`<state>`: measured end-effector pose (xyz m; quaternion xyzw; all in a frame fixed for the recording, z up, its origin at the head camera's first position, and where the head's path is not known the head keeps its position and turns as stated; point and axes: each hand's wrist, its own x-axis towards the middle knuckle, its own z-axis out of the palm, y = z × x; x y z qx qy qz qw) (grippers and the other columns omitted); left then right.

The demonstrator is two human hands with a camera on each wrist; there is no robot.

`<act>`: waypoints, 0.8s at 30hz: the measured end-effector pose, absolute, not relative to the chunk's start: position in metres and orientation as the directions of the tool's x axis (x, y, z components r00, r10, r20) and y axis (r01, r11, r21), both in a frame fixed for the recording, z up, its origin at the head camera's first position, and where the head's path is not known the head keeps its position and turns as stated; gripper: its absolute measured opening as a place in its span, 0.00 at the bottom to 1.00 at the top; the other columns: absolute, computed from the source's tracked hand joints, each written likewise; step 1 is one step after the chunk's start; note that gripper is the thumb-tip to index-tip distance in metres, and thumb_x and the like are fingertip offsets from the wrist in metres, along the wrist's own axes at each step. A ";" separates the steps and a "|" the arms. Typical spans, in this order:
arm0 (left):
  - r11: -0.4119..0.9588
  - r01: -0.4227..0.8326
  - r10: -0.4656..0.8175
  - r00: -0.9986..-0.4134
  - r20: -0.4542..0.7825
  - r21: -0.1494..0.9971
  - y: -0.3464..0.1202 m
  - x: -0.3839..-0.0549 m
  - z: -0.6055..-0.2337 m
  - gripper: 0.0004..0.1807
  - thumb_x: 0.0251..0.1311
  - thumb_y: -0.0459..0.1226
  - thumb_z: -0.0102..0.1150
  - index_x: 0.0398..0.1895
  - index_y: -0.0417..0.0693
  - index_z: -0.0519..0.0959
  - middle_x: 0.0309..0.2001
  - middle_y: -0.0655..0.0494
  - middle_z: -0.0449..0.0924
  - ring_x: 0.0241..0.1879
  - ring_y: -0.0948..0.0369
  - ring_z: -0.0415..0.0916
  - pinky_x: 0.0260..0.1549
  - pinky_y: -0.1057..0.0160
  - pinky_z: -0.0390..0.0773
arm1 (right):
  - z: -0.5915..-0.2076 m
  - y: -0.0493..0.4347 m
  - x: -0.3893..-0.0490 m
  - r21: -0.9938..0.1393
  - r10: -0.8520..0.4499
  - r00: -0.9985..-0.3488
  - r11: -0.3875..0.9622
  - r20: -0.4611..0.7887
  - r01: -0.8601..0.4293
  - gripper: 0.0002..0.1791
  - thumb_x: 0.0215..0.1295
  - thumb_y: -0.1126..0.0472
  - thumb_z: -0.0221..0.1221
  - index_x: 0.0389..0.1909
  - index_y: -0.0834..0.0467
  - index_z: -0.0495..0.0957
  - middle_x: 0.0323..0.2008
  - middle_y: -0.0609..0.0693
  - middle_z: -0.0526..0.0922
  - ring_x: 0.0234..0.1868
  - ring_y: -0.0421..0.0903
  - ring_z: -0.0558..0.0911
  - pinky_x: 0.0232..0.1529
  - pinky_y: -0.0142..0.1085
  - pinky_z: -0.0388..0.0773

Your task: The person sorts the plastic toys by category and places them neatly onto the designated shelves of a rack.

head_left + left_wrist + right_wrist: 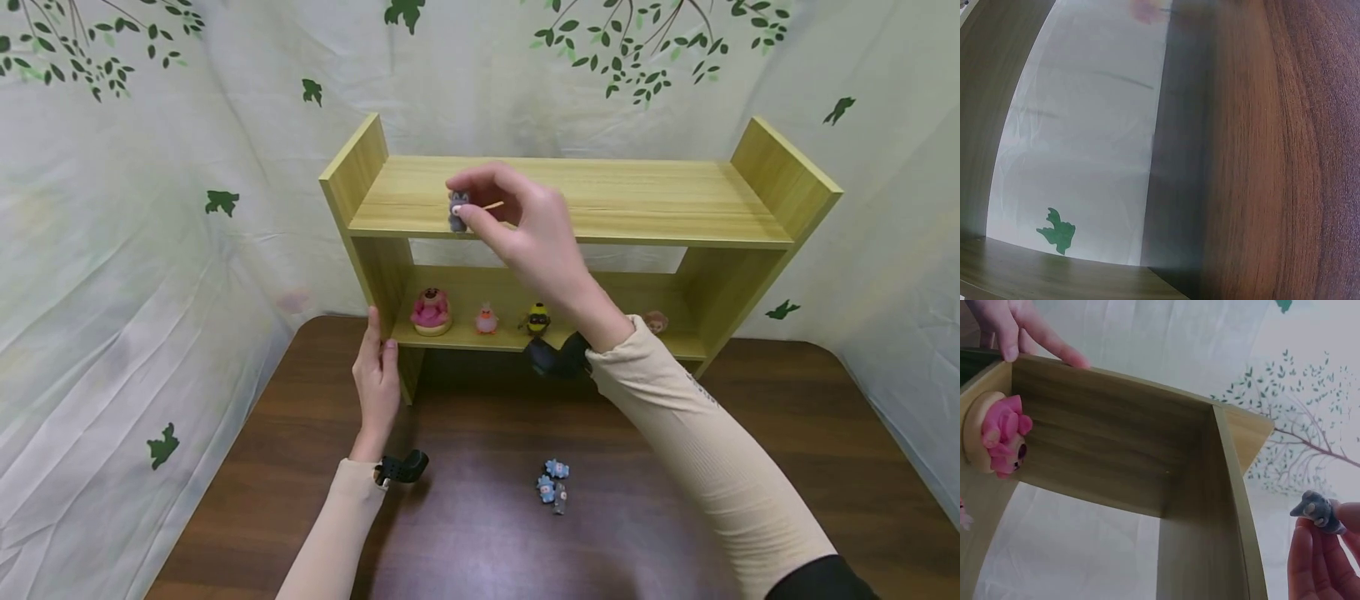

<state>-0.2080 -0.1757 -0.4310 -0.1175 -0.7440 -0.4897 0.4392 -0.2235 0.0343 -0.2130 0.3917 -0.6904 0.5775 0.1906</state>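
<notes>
My right hand (525,229) pinches a small grey animal figurine (459,212) between thumb and fingers, at the front edge of the shelf's top board. In the right wrist view the same grey figurine (1317,509) appears at the fingertips, beside the wooden shelf (1197,481). With fingers straight, my left hand (377,383) touches the left side panel of the shelf, its thumb by the front edge. The middle board carries a pink bear figurine (431,312), a small pale pink figurine (486,319) and a yellow-and-black figurine (537,318). A brownish figurine (656,322) is partly hidden behind my right sleeve.
Two light blue figurines (557,469) and another grey figurine (560,498) lie close together on the dark wooden table (465,533) in front of the shelf. A white cloth with printed leaves (222,202) hangs behind and at the sides.
</notes>
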 end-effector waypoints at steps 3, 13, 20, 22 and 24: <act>0.487 0.604 -0.256 -0.591 0.765 0.630 -0.171 -0.202 -0.422 0.41 0.64 0.19 0.46 0.72 0.69 0.59 0.64 0.32 0.63 0.64 0.57 0.61 0.59 0.64 0.62 | -0.208 0.028 -0.229 -0.669 -0.338 -0.636 0.023 0.694 -0.743 0.10 0.64 0.71 0.59 0.46 0.68 0.79 0.38 0.54 0.82 0.38 0.42 0.80 0.42 0.37 0.77; 0.497 0.592 -0.266 -0.591 0.761 0.634 -0.183 -0.221 -0.450 0.38 0.66 0.23 0.47 0.72 0.69 0.58 0.67 0.40 0.63 0.40 0.51 0.66 0.39 0.64 0.61 | -0.195 0.011 -0.245 -0.656 -0.407 -0.619 0.063 0.672 -0.752 0.11 0.64 0.71 0.57 0.46 0.68 0.79 0.38 0.52 0.82 0.36 0.40 0.80 0.40 0.34 0.77; 0.488 0.616 -0.255 -0.577 0.776 0.619 -0.174 -0.207 -0.430 0.39 0.65 0.21 0.47 0.71 0.69 0.59 0.65 0.36 0.63 0.49 0.54 0.68 0.46 0.66 0.61 | -0.191 0.002 -0.254 -0.682 -0.423 -0.661 0.127 0.620 -0.720 0.10 0.65 0.70 0.58 0.46 0.65 0.79 0.38 0.50 0.82 0.35 0.39 0.80 0.40 0.32 0.76; 0.490 0.618 -0.257 -0.571 0.780 0.615 -0.170 -0.201 -0.421 0.40 0.64 0.19 0.47 0.72 0.67 0.60 0.64 0.32 0.63 0.55 0.55 0.69 0.47 0.67 0.62 | -0.190 -0.001 -0.256 -0.680 -0.426 -0.663 0.140 0.615 -0.720 0.10 0.64 0.70 0.58 0.46 0.64 0.79 0.38 0.50 0.83 0.35 0.39 0.80 0.40 0.31 0.76; 0.496 0.610 -0.264 -0.572 0.777 0.618 -0.170 -0.200 -0.420 0.40 0.63 0.19 0.47 0.71 0.67 0.60 0.63 0.32 0.64 0.62 0.58 0.63 0.52 0.68 0.62 | -0.190 -0.002 -0.259 -0.667 -0.431 -0.658 0.155 0.618 -0.729 0.10 0.64 0.70 0.58 0.46 0.64 0.80 0.39 0.50 0.83 0.35 0.38 0.80 0.41 0.31 0.76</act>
